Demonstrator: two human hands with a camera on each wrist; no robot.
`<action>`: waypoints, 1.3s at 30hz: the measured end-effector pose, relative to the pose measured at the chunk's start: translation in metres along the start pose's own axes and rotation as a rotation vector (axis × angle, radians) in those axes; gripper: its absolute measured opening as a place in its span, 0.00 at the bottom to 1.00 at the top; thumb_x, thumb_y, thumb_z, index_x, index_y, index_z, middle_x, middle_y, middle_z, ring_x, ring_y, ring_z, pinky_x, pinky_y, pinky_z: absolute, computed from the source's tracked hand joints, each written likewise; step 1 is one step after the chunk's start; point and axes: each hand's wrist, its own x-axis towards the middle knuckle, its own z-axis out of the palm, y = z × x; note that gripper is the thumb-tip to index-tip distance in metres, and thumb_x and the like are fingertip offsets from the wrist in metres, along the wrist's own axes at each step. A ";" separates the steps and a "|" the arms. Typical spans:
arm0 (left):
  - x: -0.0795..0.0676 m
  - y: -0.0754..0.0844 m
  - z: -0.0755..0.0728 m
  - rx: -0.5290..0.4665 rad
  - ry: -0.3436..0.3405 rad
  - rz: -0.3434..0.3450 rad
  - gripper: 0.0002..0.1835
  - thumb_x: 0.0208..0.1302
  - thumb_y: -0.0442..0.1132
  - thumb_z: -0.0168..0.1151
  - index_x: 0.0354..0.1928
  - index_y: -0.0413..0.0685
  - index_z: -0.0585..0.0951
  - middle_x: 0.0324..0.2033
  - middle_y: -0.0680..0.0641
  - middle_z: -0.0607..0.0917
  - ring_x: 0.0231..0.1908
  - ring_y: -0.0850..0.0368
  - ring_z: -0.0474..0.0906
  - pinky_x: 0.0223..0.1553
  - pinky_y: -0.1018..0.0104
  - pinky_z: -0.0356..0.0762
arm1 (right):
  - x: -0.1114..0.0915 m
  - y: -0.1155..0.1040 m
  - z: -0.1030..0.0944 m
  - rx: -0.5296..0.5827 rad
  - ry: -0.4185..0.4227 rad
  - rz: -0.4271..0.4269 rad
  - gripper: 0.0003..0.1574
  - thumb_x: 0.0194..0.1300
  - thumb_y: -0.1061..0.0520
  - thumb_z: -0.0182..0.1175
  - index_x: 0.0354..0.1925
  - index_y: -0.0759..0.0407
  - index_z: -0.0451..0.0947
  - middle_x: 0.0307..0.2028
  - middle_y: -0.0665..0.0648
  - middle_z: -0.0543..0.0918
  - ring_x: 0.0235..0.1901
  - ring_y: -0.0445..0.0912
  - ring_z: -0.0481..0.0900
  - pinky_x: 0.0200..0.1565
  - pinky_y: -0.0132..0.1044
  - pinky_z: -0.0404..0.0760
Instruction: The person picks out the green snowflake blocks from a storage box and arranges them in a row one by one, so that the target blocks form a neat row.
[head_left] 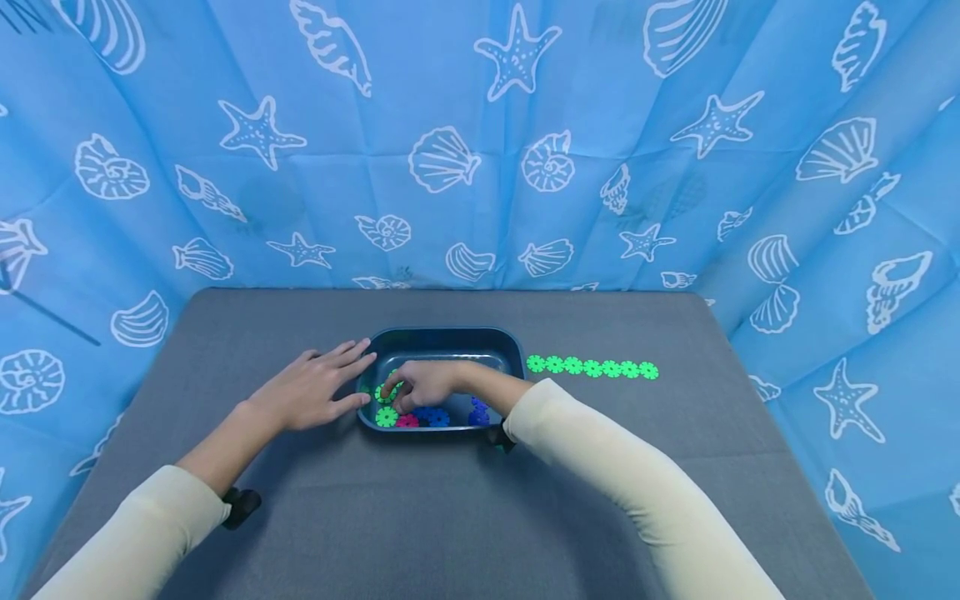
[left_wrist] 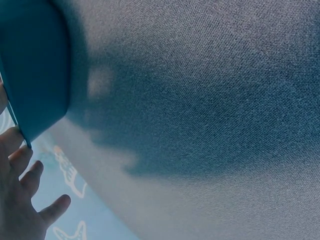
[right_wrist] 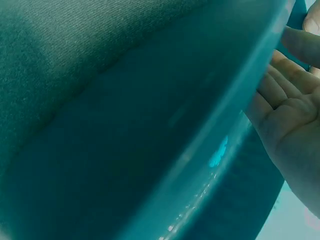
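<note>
A dark blue tray (head_left: 480, 339) holds notched plastic discs: a green disc (head_left: 386, 417), a red disc (head_left: 407, 422) and blue discs (head_left: 435, 417). My left hand (head_left: 315, 387) is at the tray's left end, its fingers spread and fairly straight; the fingertips reach the rim, also in the left wrist view. Inside the tray, my right hand (head_left: 427, 383) bends its fingers down over a green disc in the left part. Whether it pinches that disc cannot be made out. In the right wrist view, the tray wall (right_wrist: 125, 110) partly hides the fingertips.
A straight row of several green discs (head_left: 592, 367) lies on the grey tablecloth (head_left: 360, 533), right of the tray. More blue pieces (head_left: 478, 412) are in the tray's right part, near my right forearm. A blue curtain (head_left: 480, 225) hangs behind the table.
</note>
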 end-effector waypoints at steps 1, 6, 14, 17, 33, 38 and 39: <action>0.000 0.000 0.000 0.001 0.001 0.002 0.38 0.71 0.58 0.56 0.75 0.46 0.64 0.75 0.40 0.59 0.72 0.37 0.57 0.63 0.30 0.60 | 0.000 -0.001 0.000 -0.001 -0.003 -0.001 0.26 0.76 0.62 0.50 0.69 0.66 0.66 0.60 0.63 0.78 0.59 0.48 0.77 0.59 0.37 0.75; -0.001 0.000 0.000 0.009 -0.001 0.007 0.37 0.71 0.59 0.56 0.74 0.45 0.64 0.75 0.39 0.59 0.73 0.37 0.57 0.63 0.30 0.60 | 0.002 -0.006 0.003 0.008 -0.022 -0.001 0.25 0.76 0.62 0.50 0.68 0.66 0.67 0.60 0.63 0.77 0.60 0.49 0.76 0.60 0.37 0.75; 0.000 0.001 -0.003 0.004 -0.003 0.007 0.37 0.71 0.58 0.56 0.74 0.45 0.65 0.75 0.40 0.59 0.73 0.38 0.56 0.62 0.30 0.61 | 0.005 -0.006 0.010 0.050 -0.066 -0.003 0.28 0.76 0.63 0.49 0.71 0.69 0.62 0.63 0.62 0.77 0.65 0.48 0.73 0.65 0.38 0.70; -0.001 0.002 -0.002 0.006 0.002 0.011 0.37 0.71 0.58 0.56 0.74 0.44 0.65 0.75 0.39 0.60 0.73 0.38 0.57 0.62 0.30 0.61 | 0.007 -0.008 0.014 0.046 -0.074 -0.005 0.29 0.77 0.63 0.49 0.71 0.69 0.61 0.65 0.63 0.75 0.66 0.50 0.71 0.65 0.38 0.69; -0.001 0.002 -0.002 0.038 0.009 0.016 0.37 0.72 0.60 0.54 0.74 0.44 0.65 0.74 0.39 0.60 0.72 0.38 0.58 0.61 0.31 0.63 | -0.005 -0.019 0.008 0.021 -0.014 -0.059 0.25 0.74 0.63 0.54 0.66 0.68 0.70 0.50 0.60 0.85 0.44 0.42 0.82 0.52 0.32 0.79; -0.001 0.003 -0.004 0.042 0.003 0.012 0.37 0.72 0.59 0.55 0.74 0.44 0.66 0.74 0.39 0.61 0.72 0.37 0.58 0.61 0.30 0.63 | -0.011 -0.019 0.006 0.052 -0.015 -0.045 0.27 0.72 0.64 0.57 0.66 0.69 0.70 0.45 0.58 0.86 0.42 0.42 0.83 0.50 0.32 0.79; 0.000 0.004 -0.004 0.042 0.000 0.009 0.37 0.71 0.59 0.55 0.74 0.44 0.66 0.74 0.39 0.61 0.72 0.37 0.58 0.61 0.30 0.63 | -0.012 -0.019 0.006 0.054 -0.011 -0.043 0.27 0.72 0.64 0.58 0.66 0.69 0.70 0.44 0.57 0.86 0.42 0.41 0.84 0.50 0.32 0.79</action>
